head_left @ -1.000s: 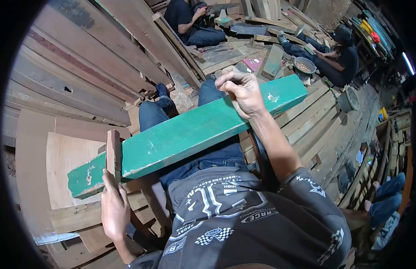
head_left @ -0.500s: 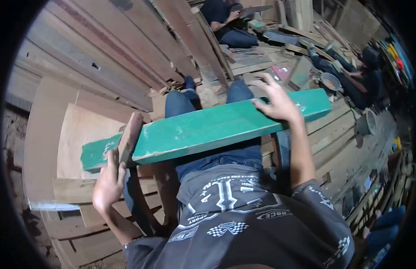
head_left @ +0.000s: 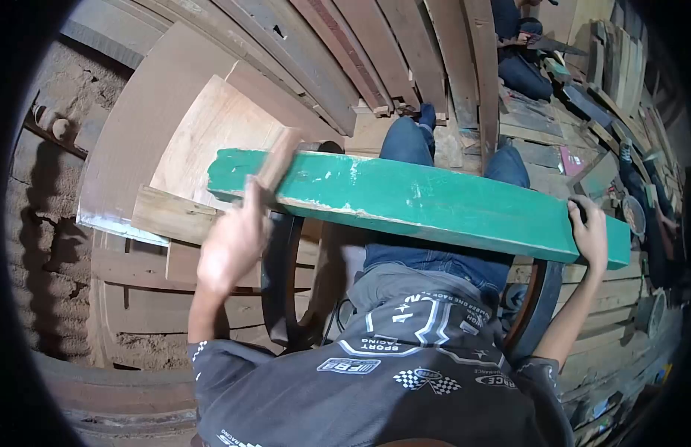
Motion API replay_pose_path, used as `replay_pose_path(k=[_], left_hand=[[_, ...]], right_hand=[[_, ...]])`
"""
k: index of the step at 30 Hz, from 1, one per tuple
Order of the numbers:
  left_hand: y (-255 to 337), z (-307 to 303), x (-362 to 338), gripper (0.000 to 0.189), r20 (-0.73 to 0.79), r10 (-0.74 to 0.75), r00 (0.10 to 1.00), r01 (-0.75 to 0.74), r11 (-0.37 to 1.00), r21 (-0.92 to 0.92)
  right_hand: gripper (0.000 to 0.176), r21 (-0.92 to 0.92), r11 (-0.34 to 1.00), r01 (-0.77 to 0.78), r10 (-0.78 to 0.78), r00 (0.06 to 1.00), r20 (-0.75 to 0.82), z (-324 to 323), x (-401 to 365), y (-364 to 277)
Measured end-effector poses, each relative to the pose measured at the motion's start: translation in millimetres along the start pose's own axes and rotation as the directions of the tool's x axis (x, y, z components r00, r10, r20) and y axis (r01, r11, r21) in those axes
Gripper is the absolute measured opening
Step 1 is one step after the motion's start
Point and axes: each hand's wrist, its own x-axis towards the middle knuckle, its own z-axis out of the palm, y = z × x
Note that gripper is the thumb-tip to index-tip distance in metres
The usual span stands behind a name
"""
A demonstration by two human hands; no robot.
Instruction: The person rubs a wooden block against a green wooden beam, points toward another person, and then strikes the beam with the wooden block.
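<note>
A long green-painted board (head_left: 435,201) lies across my lap and spans between two dark curved supports. My left hand (head_left: 234,242) is closed around a narrow wooden block (head_left: 282,160), set crosswise over the board near its left end. The block and hand are slightly blurred, and the block's underside is hidden. Near the board's right end, my right hand (head_left: 590,235) grips it, the fingers curled over its top and the wrist against the near edge. Pale scuffs and worn paint show on the board's face and edges.
Long planks (head_left: 405,45) lean ahead of me. Pale wooden sheets (head_left: 193,138) lie at the left beside a rough earthen surface (head_left: 55,276). Far right, a person (head_left: 521,59) sits near a saw; another person's legs (head_left: 647,194) stretch beside a bowl (head_left: 633,214).
The view has turned left, shifting the scene rightward. My right hand, earlier with fingers raised, has moved closer to the board's right end and now grips it. My left hand still holds the block.
</note>
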Motion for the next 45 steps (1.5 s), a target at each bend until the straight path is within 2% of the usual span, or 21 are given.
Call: replay_pose_path(k=[1,3,5,7,9,11,13,16,17,20,23,25,27,29,30,33,36,38,41,43,45], left_hand=[[-21,4,6,0.058,-0.066,-0.119,0.991,0.122,0.992,0.043],[-41,1,14,0.059,-0.025,-0.135,0.991,0.136,0.989,0.056],[-14,2,-9,0.062,0.002,-0.100,0.995,0.100,0.989,0.110],[14,-3,-27,0.063,0.054,0.100,0.994,-0.100,0.995,0.007],[11,0,-26,0.063,0.031,0.091,0.995,-0.091,0.996,0.014],[-11,3,-13,0.062,0.008,-0.155,0.988,0.150,0.971,0.187],[-38,4,10,0.061,-0.015,-0.314,0.949,0.314,0.943,0.107],[-17,-4,-13,0.064,0.023,-0.229,0.973,0.222,0.961,0.167],[-15,-1,-21,0.065,0.056,-0.049,0.997,0.043,0.994,0.101],[-4,2,-29,0.063,0.044,-0.023,0.999,0.022,1.000,0.019],[-30,-1,-11,0.059,-0.019,-0.268,0.963,0.268,0.954,0.130],[-72,10,9,0.055,-0.055,-0.344,0.937,0.347,0.935,0.065],[-66,16,-7,0.050,-0.112,-0.303,0.946,0.323,0.904,0.280],[-11,-11,-26,0.055,0.012,-0.281,0.960,0.277,0.953,0.121],[-14,-5,-34,0.055,0.018,-0.151,0.988,0.150,0.987,0.052],[-32,-6,-22,0.045,-0.029,-0.128,0.991,0.126,0.991,-0.049],[-84,6,10,0.033,-0.102,-0.220,0.970,0.213,0.975,-0.070],[-72,-9,4,0.034,-0.061,-0.282,0.957,0.275,0.955,-0.111],[-63,-26,-32,0.038,-0.064,-0.157,0.985,0.146,0.977,-0.157],[-78,-39,-39,0.038,-0.009,-0.149,0.989,0.140,0.947,-0.289],[-98,-55,-31,0.041,0.184,-0.231,0.956,0.293,0.816,-0.499]], right_hand=[[0.026,-0.011,1.000,0.011,-0.012,1.000,-0.009,1,0,6],[0.028,-0.034,0.999,0.041,-0.042,0.999,-0.018,3,-2,6],[0.030,-0.081,0.995,0.058,-0.063,0.997,-0.051,3,-3,9],[0.030,-0.048,0.999,0.020,-0.020,1.000,0.001,1,-2,4],[0.028,-0.049,0.999,-0.004,0.004,1.000,-0.008,4,-2,11],[0.028,-0.087,0.996,0.025,-0.029,0.998,-0.048,3,-5,6],[0.029,-0.092,0.996,0.014,-0.014,1.000,-0.004,1,-1,4],[0.030,-0.134,0.988,-0.071,0.081,0.994,0.072,-3,-1,1],[0.028,-0.114,0.993,-0.036,0.039,0.999,0.025,-1,-3,-1],[0.026,-0.092,0.996,0.023,-0.024,1.000,-0.010,0,-2,-4],[0.026,-0.087,0.995,0.047,-0.050,0.998,-0.030,3,-3,3],[0.026,-0.116,0.992,0.051,-0.056,0.998,-0.043,1,-3,1],[0.026,-0.128,0.990,0.055,-0.061,0.997,-0.046,1,-4,0],[0.026,-0.123,0.991,0.048,-0.055,0.997,-0.059,3,-7,-2],[0.026,-0.113,0.993,0.039,-0.043,0.999,-0.032,0,-6,-5],[0.026,-0.075,0.997,0.033,-0.033,0.999,0.004,1,0,-7],[0.027,-0.105,0.993,0.050,-0.052,0.999,-0.017,2,-3,-5],[0.027,-0.087,0.996,0.036,-0.035,0.999,0.021,0,-2,-4],[0.030,-0.119,0.993,-0.022,0.032,0.996,0.078,1,-1,8],[0.033,-0.162,0.987,-0.024,0.033,0.998,0.047,7,-3,24],[0.034,-0.143,0.989,-0.043,0.055,0.996,0.075,5,-3,24]])
